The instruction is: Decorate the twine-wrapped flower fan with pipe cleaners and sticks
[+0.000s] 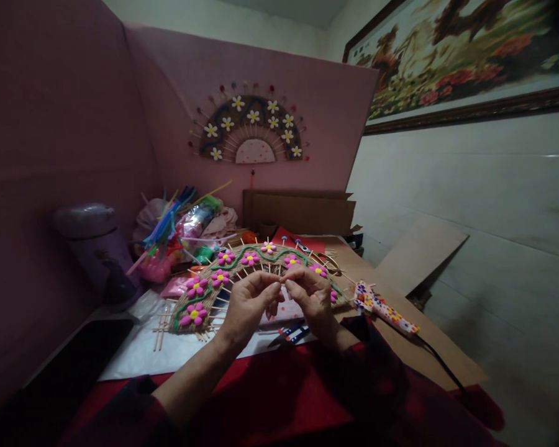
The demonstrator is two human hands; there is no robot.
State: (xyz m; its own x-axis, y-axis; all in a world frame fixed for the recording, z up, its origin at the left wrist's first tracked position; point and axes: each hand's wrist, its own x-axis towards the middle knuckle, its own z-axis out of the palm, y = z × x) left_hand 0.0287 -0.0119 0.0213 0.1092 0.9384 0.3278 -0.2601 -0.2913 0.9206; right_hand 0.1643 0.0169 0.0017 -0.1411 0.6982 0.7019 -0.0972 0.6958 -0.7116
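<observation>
My left hand [254, 301] and my right hand [310, 298] meet fingertip to fingertip above the table. Both are closed in a pinch; whatever they pinch is too small or too hidden to name. Behind them lies a fan-shaped craft piece [242, 271] of brown cord and thin sticks, with pink flowers and a wavy green line. The hands cover part of its middle. Just below my right hand rests a pair of scissors or similar tool with dark patterned handles [291, 335].
A flower-patterned glue gun [384, 310] with a black cord lies on brown cardboard [440, 354] at right. Bags and colourful pipe cleaners [168, 217] are heaped at left beside a purple bottle [95, 254]. A similar finished-looking fan [254, 124] hangs on the pink panel.
</observation>
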